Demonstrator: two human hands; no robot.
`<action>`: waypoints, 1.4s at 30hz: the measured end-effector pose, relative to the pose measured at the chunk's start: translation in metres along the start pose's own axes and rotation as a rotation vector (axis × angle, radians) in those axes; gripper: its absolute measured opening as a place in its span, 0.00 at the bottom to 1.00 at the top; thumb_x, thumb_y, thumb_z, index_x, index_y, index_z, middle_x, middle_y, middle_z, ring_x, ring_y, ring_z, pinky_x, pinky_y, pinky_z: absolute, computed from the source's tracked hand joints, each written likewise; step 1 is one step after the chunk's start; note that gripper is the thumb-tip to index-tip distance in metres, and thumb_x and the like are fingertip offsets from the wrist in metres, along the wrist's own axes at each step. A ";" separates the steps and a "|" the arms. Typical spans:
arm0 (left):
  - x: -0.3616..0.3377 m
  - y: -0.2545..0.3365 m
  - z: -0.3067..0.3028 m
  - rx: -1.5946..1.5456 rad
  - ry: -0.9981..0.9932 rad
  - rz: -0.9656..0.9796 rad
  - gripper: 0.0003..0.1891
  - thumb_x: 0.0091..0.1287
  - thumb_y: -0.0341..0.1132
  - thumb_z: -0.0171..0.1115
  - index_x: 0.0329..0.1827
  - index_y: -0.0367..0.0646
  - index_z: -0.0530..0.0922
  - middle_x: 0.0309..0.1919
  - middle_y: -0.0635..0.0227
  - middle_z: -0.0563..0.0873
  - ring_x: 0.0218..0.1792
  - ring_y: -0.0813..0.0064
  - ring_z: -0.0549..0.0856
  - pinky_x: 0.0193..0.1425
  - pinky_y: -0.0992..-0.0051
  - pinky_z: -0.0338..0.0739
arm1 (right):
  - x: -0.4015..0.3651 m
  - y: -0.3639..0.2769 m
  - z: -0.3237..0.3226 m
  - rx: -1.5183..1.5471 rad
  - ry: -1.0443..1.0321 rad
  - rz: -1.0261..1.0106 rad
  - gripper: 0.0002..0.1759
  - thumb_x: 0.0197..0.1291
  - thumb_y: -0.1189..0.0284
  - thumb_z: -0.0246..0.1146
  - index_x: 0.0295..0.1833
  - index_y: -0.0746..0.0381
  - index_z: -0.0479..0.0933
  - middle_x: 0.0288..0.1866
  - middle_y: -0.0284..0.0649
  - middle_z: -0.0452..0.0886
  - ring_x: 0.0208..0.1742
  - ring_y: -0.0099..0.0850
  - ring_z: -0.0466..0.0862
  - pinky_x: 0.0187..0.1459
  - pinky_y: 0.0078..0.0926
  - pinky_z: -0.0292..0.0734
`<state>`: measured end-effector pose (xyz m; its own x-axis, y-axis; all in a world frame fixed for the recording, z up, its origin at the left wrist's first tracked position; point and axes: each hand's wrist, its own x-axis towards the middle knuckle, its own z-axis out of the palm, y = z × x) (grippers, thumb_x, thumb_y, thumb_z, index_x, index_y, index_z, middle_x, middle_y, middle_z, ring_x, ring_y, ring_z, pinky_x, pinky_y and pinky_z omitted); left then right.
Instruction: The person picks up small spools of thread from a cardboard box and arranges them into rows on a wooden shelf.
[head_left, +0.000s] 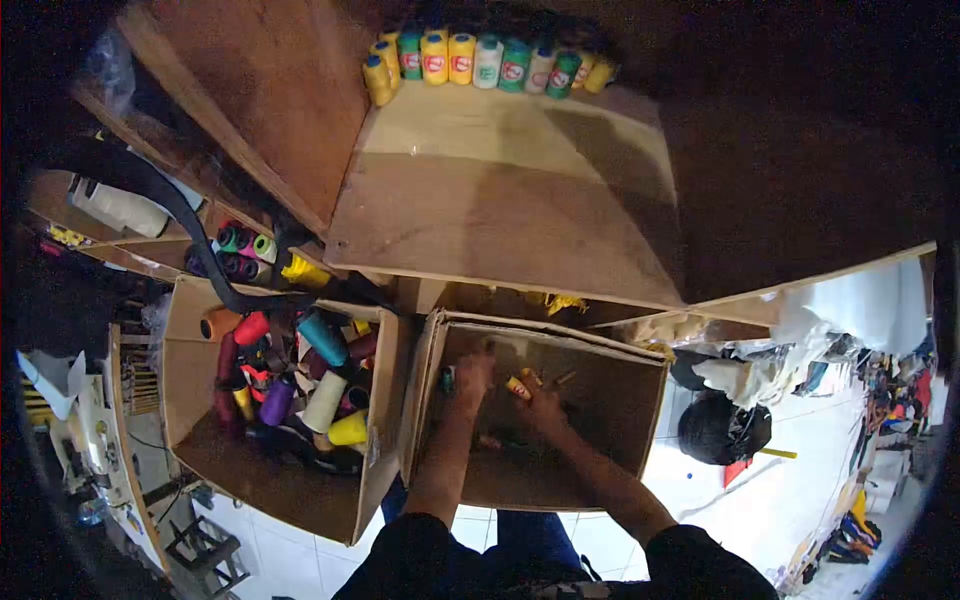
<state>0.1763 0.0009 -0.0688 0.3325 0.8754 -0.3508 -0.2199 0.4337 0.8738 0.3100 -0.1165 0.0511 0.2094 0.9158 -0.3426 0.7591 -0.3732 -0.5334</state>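
Both of my hands reach down into the right cardboard box (540, 478). My left hand (473, 377) is near the box's left side, beside a small green spool (448, 378); its fingers are too blurred to make out. My right hand (543, 402) is closed on a yellow thread spool (518, 387) with a red label. More small items lie dimly in the box below my hands. Coloured thread cones, among them a purple one (277, 400) and a teal one (322, 338), fill the left cardboard box (270, 485).
Above the boxes is a wooden shelf (500, 220), with a row of yellow, green and white spools (487, 62) at its back. A sewing machine (95, 440) stands at the left. A black bundle (722, 430) lies on the tiled floor at the right.
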 end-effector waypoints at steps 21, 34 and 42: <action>-0.106 0.508 0.177 0.860 0.094 0.945 0.19 0.61 0.22 0.57 0.56 0.42 0.77 0.52 0.48 0.75 0.53 0.46 0.77 0.54 0.57 0.74 | -0.024 -0.268 -0.370 -0.069 0.803 -0.546 0.28 0.52 0.72 0.66 0.60 0.60 0.68 0.47 0.62 0.75 0.44 0.59 0.79 0.42 0.49 0.76; -0.038 0.487 0.169 1.159 -0.117 0.847 0.37 0.54 0.32 0.63 0.71 0.50 0.63 0.65 0.52 0.72 0.64 0.50 0.71 0.69 0.51 0.59 | 0.050 -0.244 -0.360 -0.298 0.478 -0.101 0.34 0.56 0.54 0.62 0.68 0.49 0.65 0.52 0.59 0.79 0.44 0.53 0.84 0.41 0.49 0.81; -0.031 0.483 0.163 1.114 -0.173 0.865 0.41 0.51 0.45 0.72 0.70 0.47 0.66 0.60 0.54 0.76 0.62 0.53 0.74 0.66 0.56 0.64 | 0.062 -0.249 -0.373 -0.310 0.276 -0.045 0.35 0.58 0.50 0.60 0.68 0.56 0.67 0.70 0.54 0.66 0.70 0.52 0.67 0.66 0.49 0.66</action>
<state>0.2098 0.1486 0.4186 0.5915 0.7022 0.3962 0.3906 -0.6795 0.6210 0.3638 0.0889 0.4510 0.2968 0.9514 -0.0820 0.9121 -0.3078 -0.2709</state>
